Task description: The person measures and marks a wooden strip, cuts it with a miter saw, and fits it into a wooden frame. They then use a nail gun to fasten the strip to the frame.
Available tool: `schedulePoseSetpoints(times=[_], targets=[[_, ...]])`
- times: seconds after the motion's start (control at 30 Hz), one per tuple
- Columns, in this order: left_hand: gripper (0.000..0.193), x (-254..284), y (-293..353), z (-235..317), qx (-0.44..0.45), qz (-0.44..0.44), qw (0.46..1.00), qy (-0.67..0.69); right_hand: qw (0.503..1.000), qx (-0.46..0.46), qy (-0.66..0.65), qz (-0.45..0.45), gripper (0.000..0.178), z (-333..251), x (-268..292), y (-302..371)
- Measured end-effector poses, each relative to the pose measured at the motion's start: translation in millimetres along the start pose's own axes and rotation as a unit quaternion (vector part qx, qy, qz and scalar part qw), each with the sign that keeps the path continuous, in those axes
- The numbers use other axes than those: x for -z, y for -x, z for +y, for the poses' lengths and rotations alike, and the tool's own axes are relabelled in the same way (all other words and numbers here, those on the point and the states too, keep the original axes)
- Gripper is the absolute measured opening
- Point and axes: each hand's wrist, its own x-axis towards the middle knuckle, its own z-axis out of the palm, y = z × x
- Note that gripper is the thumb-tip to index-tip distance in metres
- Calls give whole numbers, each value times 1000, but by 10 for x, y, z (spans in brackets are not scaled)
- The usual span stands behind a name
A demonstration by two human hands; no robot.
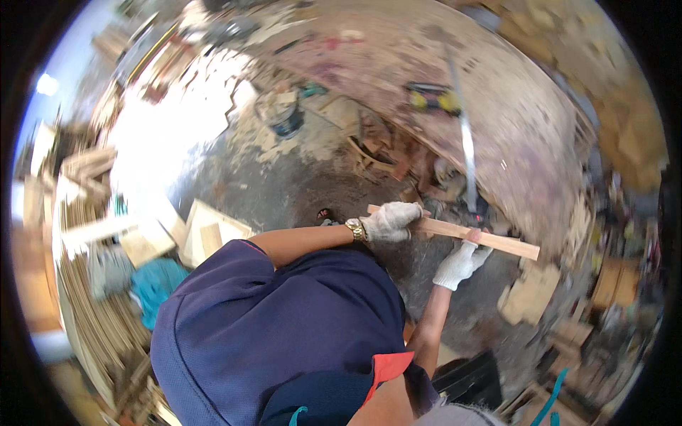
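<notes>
A narrow strip of light wood (508, 245) lies across in front of me, held in both hands. My left hand (391, 221), in a white work glove with a watch at the wrist, is closed around the strip near its left end. Farther right, my right hand (460, 265) wears a white glove with bare fingertips showing. Its fingers and thumb grip the strip from the near side, short of its right end. The strip tilts slightly down to the right, above the floor.
Beyond my hands stands a large worn worktable (511, 135) with a long metal straightedge (465, 135) and a yellow-and-black tool (433, 99). A bucket (284, 121) stands on the floor ahead. Stacked wood strips (103, 312) and a teal bag (158, 287) are at left; wood scraps (529, 292) lie right.
</notes>
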Motion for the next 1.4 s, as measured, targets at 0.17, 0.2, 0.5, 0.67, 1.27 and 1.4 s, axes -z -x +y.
schedulePoseSetpoints(times=[0.17,0.2,0.5,0.67,1.27,1.4], targets=[[34,1483,508,-952,226,91,961,133,975,-44,28,-214,53,146,-2125,-41],[40,1838,548,-1174,240,174,931,213,960,-13,15,-281,56,176,-2710,-60],[47,3339,1237,-2326,228,473,712,467,690,-75,290,-659,42,1236,-4724,673],[53,3780,1399,-2808,139,454,648,595,614,-160,254,-730,41,1069,-5516,596],[50,4855,1806,-4227,169,664,518,512,535,12,245,-809,51,1683,-7928,649],[51,5319,1928,-4331,135,660,507,538,540,5,271,-797,48,1899,-8469,713]])
